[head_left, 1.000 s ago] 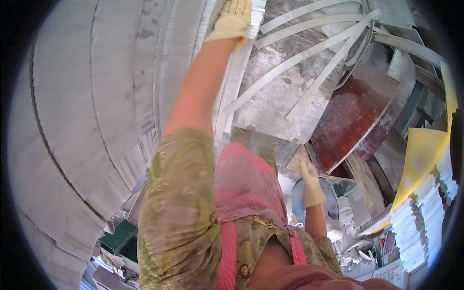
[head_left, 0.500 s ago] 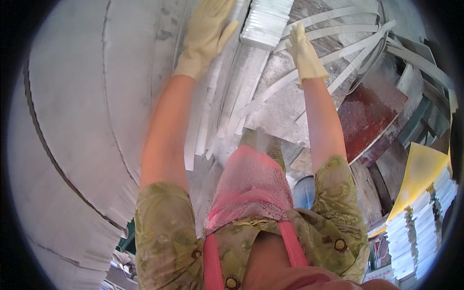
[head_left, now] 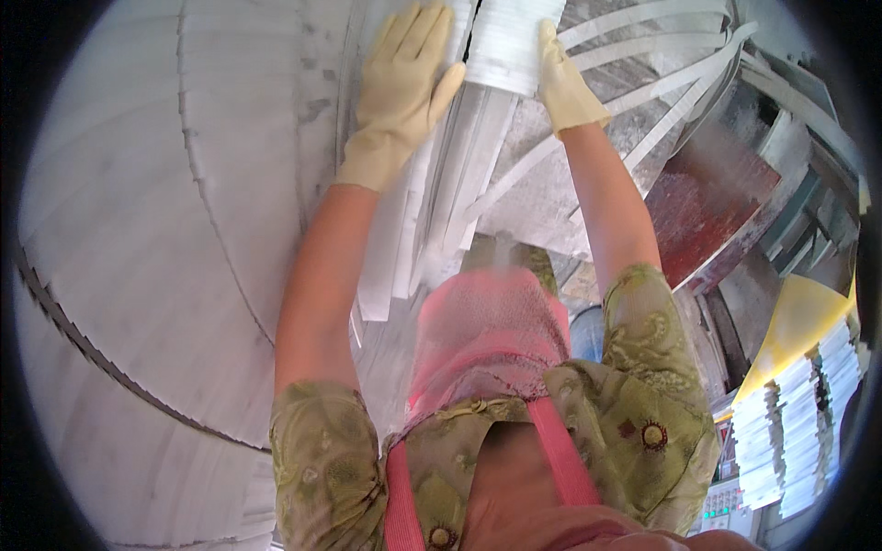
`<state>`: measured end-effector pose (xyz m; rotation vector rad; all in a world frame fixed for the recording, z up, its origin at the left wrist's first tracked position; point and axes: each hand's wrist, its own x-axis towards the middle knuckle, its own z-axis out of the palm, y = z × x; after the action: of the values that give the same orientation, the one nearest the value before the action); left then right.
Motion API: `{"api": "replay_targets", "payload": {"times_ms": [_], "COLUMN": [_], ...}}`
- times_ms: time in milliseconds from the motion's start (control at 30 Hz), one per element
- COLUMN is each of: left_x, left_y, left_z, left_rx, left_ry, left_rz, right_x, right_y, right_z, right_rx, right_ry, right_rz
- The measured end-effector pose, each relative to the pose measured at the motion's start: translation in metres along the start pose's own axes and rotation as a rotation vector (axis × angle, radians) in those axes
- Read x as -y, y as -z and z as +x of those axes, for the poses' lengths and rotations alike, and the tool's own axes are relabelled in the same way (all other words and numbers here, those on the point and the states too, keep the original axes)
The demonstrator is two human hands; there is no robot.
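Note:
My left hand [head_left: 400, 87], in a cream rubber glove, lies flat with fingers stretched and thumb apart. It rests on or just above the pale slats left of a stack of thin white strips [head_left: 505, 50], holding nothing. My right hand [head_left: 565, 81], gloved alike, reaches along the right side of that stack and seems to touch it with straight fingers. Part of this hand is turned from view. Under the stack run long whitish rails [head_left: 473, 138]. The stack's far end is cut off by the picture's upper edge.
Rows of pale, closely packed strips [head_left: 110, 184] fill the left side. Loose curved bands [head_left: 643, 92] spread at the upper right, near a dusty red board [head_left: 707, 202]. A yellow sheet [head_left: 795, 317] and more white strip stacks [head_left: 795, 432] stand at the lower right.
My right hand has come in from the right against the stack's side. My left hand appears slightly lower in view, its fingers now fully visible. The whole view has shifted a little.

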<state>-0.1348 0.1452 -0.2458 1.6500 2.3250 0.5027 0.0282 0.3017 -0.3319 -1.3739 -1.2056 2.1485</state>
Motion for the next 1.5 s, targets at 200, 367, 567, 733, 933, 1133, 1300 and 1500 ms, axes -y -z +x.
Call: {"api": "replay_targets", "payload": {"times_ms": [200, 367, 567, 733, 933, 1133, 1300, 1500], "left_x": [-0.002, 0.002, 0.0, 0.001, 0.001, -0.006, -0.005, -0.01], "left_y": [0.003, 0.0, 0.002, 0.006, 0.004, 0.009, 0.009, 0.017], "left_z": [-0.001, -0.002, -0.002, -0.001, 0.004, 0.014, 0.014, 0.015], "left_rx": [0.018, 0.027, 0.029, 0.0, -0.016, -0.163, -0.138, -0.144], "left_ry": [0.017, 0.017, 0.029, -0.013, -0.108, -0.208, -0.165, -0.191], "left_rz": [0.002, -0.002, 0.003, 0.029, 0.067, 0.034, 0.01, -0.006], "right_x": [-0.035, -0.055, -0.058, -0.046, -0.023, -0.06, -0.058, -0.052], "right_y": [0.008, 0.007, 0.015, 0.024, 0.019, -0.008, -0.008, -0.011], "right_z": [0.002, 0.001, -0.004, -0.037, -0.019, 0.031, 0.03, 0.025], "right_rx": [-0.048, -0.072, -0.041, -0.049, -0.068, -0.289, -0.229, -0.222], "right_ry": [-0.018, -0.02, -0.026, -0.056, 0.135, 0.197, 0.288, 0.171], "right_rz": [0.003, 0.028, 0.096, 0.156, -0.029, -0.186, -0.091, -0.133]}}
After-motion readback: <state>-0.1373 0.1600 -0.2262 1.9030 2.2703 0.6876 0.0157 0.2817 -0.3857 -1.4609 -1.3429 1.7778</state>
